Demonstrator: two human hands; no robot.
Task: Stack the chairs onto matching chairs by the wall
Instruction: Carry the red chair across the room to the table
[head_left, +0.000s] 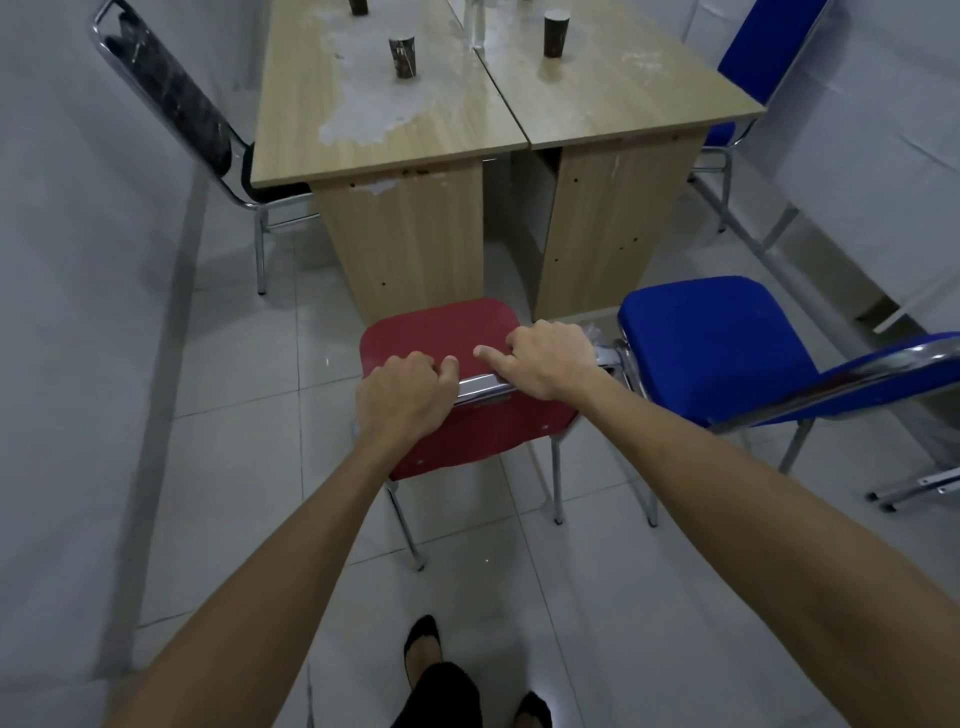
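A red chair (441, 332) with chrome legs stands on the tiled floor right in front of me, its seat facing the tables. My left hand (402, 397) is closed around the left end of its chrome top rail. On the right end of the same rail rests my right hand (548, 358), fingers curled over it and the index finger stretched along the bar. A blue padded chair (711, 348) stands just right of the red one, its backrest rail reaching toward the right edge of the view.
Two wooden tables (395, 130) pushed together stand ahead with dark cups (402, 57) on them. A black chair (171, 98) is at the left table side, another blue chair (763, 52) at the far right. Grey walls close in on both sides. My feet show below.
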